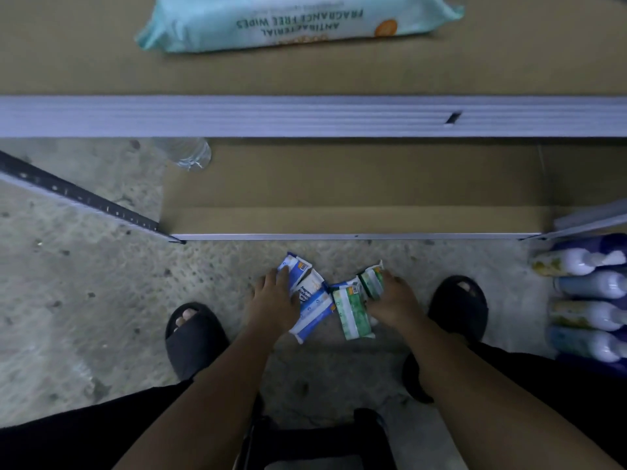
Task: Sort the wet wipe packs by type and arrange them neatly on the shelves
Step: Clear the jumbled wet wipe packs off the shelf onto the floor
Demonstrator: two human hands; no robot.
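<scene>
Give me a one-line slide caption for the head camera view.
Left hand rests on blue wipe packs, right hand grips a green pack on the floor.

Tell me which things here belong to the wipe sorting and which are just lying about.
For the job: blue packs, green packs, big teal pack, shelves.
Lying about: clear water bottle, row of white bottles, sandals.

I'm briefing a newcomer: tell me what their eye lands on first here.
Both hands reach to a heap of wipe packs on the concrete floor, the left hand on the blue packs, the right hand gripping a green pack. A large teal pack lies on the upper shelf.
</scene>
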